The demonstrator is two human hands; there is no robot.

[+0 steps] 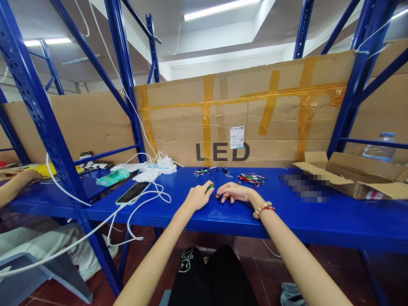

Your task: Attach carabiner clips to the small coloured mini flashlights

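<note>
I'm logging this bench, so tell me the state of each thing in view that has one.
Left hand: closed on a green item
Right hand: open, loosely bent
Small items: loose, in clusters
Phone: face up, dark
Power strip: chargers plugged in
Cardboard box: open at the top
Bottle: capped
Ceiling light: on

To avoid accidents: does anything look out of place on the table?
White cables lie in loose loops beside the phone, and one loop hangs over the front of the table, where it might snag. A pixelated patch hides what lies by the open carton.
</note>
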